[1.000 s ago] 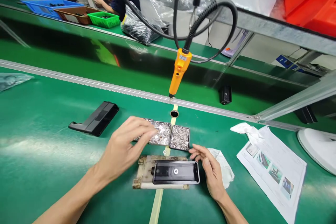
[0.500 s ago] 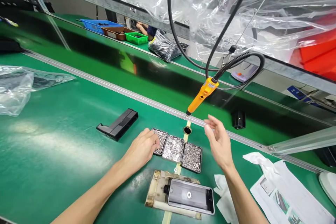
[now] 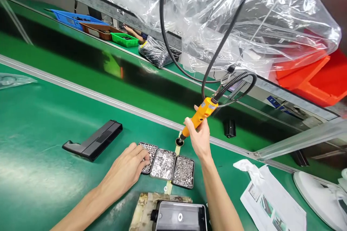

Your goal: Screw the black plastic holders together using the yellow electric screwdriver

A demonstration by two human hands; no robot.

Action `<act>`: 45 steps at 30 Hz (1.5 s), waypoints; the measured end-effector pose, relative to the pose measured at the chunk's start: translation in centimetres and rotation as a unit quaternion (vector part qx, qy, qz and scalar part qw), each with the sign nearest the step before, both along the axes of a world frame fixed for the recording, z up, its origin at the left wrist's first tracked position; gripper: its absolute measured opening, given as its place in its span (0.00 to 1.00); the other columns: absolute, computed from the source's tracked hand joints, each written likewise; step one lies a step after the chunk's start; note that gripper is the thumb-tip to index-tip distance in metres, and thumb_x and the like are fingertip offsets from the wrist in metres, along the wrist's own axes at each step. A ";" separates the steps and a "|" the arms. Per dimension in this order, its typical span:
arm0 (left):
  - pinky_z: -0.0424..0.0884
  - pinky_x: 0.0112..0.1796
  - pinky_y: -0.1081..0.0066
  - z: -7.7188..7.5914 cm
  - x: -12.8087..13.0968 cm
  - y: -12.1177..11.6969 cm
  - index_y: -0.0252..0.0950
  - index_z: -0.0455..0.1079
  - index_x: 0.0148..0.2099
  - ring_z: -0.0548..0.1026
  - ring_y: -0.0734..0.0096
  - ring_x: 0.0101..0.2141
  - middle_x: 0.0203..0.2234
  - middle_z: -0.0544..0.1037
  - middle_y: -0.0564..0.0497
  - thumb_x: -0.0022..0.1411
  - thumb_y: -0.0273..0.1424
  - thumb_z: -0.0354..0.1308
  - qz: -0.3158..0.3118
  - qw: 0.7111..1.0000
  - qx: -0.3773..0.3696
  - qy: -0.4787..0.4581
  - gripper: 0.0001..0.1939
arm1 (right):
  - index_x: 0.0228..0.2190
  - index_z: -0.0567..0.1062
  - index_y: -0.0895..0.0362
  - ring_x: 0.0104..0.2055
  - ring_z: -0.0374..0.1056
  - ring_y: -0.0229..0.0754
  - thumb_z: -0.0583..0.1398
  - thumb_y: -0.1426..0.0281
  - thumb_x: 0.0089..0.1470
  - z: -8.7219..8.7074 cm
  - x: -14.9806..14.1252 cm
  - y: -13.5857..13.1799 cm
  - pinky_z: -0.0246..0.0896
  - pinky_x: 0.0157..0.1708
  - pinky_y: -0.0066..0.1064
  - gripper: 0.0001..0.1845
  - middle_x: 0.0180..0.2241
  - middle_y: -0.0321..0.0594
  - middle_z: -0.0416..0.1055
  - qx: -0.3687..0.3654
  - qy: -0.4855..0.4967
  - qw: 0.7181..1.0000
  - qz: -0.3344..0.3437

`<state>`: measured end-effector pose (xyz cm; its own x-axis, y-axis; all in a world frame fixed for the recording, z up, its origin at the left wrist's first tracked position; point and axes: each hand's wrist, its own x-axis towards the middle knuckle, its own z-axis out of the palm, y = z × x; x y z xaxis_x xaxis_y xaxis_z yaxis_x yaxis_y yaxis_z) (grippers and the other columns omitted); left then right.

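Note:
My right hand (image 3: 200, 138) is wrapped round a yellow electric screwdriver (image 3: 200, 114), which hangs from a cable. Its tip points down at a small round cup (image 3: 179, 145) with a dark inside. Over the left tray of small metal parts (image 3: 152, 150), my left hand (image 3: 129, 164) has its fingertips pinched together among the parts; what they hold is hidden. Beside it are a middle tray of washers (image 3: 163, 164) and a right tray of small fasteners (image 3: 183, 172). Nearest me, a dark rectangular housing (image 3: 193, 220) rests on a worn fixture (image 3: 141, 209), with a washer (image 3: 180, 217) on top.
A black handle-shaped part (image 3: 94, 139) lies to the left. Printed sheets (image 3: 284, 202) and a white tissue (image 3: 248, 171) lie to the right. Plastic film (image 3: 217, 25) and a red bin (image 3: 306, 75) are overhead. Beyond the divider sit coloured trays (image 3: 124, 39) near another person's arm.
My right hand has closed round the screwdriver and drawn it down so its tip meets the round cup. My left hand stays at the left tray. The view has shifted.

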<state>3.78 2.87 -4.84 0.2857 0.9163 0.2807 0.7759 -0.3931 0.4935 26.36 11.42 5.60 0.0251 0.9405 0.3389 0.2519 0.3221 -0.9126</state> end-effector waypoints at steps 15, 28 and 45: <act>0.69 0.35 0.69 3.0 3.1 -2.2 0.39 0.76 0.42 0.73 0.69 0.33 0.34 0.78 0.51 0.71 0.33 0.57 0.021 0.929 -0.119 -0.349 0.08 | 0.46 0.69 0.49 0.16 0.48 0.32 0.59 0.65 0.64 3.5 -1.0 -5.6 0.51 0.18 0.25 0.09 0.19 0.23 0.53 -0.014 0.305 0.944 0.124; 0.66 0.34 0.68 3.1 4.9 -3.2 0.37 0.76 0.36 0.71 0.71 0.33 0.29 0.77 0.53 0.67 0.24 0.65 -0.069 0.930 -0.001 -0.360 0.06 | 0.42 0.69 0.49 0.14 0.45 0.30 0.58 0.63 0.66 3.5 -2.5 -7.8 0.51 0.14 0.23 0.05 0.17 0.22 0.52 -0.011 0.318 0.933 0.167; 0.65 0.33 0.70 2.8 5.1 -3.5 0.34 0.71 0.32 0.70 0.72 0.31 0.27 0.74 0.55 0.61 0.24 0.71 -0.069 0.936 0.025 -0.345 0.10 | 0.43 0.71 0.51 0.15 0.47 0.30 0.55 0.68 0.68 3.3 -2.6 -8.8 0.52 0.17 0.23 0.05 0.19 0.23 0.54 -0.005 0.338 0.916 0.216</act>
<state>8.87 -0.58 -1.99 0.1355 0.8648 0.4835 0.2189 -0.5020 0.8367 23.73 2.63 8.89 -0.1491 0.9151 0.3745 -0.5205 0.2494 -0.8166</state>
